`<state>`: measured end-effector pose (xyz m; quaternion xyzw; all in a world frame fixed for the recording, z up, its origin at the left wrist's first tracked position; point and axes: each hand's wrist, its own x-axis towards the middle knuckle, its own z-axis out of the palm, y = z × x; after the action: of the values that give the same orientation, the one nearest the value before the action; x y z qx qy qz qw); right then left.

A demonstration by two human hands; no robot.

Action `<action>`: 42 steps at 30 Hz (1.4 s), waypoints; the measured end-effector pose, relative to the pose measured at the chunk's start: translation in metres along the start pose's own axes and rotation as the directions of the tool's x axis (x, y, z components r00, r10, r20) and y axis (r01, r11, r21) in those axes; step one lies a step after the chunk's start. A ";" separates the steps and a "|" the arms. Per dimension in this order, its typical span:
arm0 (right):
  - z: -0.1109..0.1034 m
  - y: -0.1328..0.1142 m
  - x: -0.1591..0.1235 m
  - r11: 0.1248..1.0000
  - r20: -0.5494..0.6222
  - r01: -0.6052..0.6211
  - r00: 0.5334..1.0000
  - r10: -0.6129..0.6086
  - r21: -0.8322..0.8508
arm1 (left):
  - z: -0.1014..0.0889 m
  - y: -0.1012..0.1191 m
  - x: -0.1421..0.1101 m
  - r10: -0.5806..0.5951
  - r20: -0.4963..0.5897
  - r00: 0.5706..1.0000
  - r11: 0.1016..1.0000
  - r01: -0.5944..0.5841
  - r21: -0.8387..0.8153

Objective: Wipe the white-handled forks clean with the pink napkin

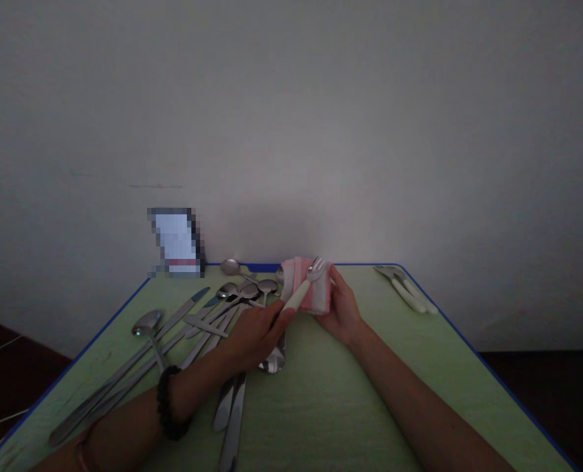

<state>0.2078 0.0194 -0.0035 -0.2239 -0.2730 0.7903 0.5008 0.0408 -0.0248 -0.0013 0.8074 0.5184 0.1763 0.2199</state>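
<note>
My left hand (pixel 259 334) is closed around the pale handle of a fork (pixel 298 295), whose metal tines point up and away from me. Behind the fork, my right hand (pixel 341 308) grips a folded pink and white striped cloth (pixel 303 269). The fork's head lies in front of the cloth; whether they touch I cannot tell. Below and left of my left hand are loose spoons and knives, among them a large spoon (pixel 147 322) and a knife (pixel 235 419). My left forearm hides part of this pile.
Two pale-handled forks (pixel 406 292) lie at the far right of the green table (pixel 330 406), which has a blue edge. At the back left a pixelated device with a bright screen (pixel 177 239) leans upright. A grey wall (pixel 370 131) stands right behind the table.
</note>
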 end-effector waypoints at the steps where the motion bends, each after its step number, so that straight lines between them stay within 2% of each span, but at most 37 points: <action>1: 0.000 0.000 0.000 1.000 0.001 0.001 1.000 -0.001 -0.001 | 0.000 0.000 0.000 0.002 -0.003 1.000 1.000 -0.002 -0.004; 8: 0.003 -0.001 0.000 1.000 -0.024 -0.009 1.000 0.010 0.014 | 0.001 -0.001 0.000 0.000 -0.010 1.000 1.000 0.000 0.004; 15: -0.002 0.001 0.002 0.999 0.009 -0.001 1.000 0.001 0.034 | 0.002 -0.002 0.001 -0.007 -0.019 1.000 1.000 0.007 -0.007; 21: -0.005 0.001 0.003 0.996 -0.081 0.045 0.996 -0.038 0.083 | 0.003 -0.003 0.001 -0.046 -0.044 0.998 0.998 0.044 -0.044; 27: -0.005 0.001 0.003 0.993 -0.081 0.070 0.995 -0.063 0.090 | 0.002 -0.002 0.001 -0.058 -0.047 0.997 0.995 0.054 -0.080; 37: -0.004 0.001 0.002 0.997 -0.061 0.046 0.997 -0.043 0.056 | 0.004 -0.004 0.001 -0.065 -0.120 0.991 0.992 0.051 -0.119; 42: -0.007 0.002 0.004 0.993 -0.092 0.070 0.994 -0.061 0.097 | 0.005 -0.004 0.001 -0.081 -0.179 0.980 0.973 0.039 -0.228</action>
<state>0.2093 0.0239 -0.0102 -0.2245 -0.2175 0.7754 0.5486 0.0409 -0.0231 -0.0075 0.7413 0.5379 0.3019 0.2647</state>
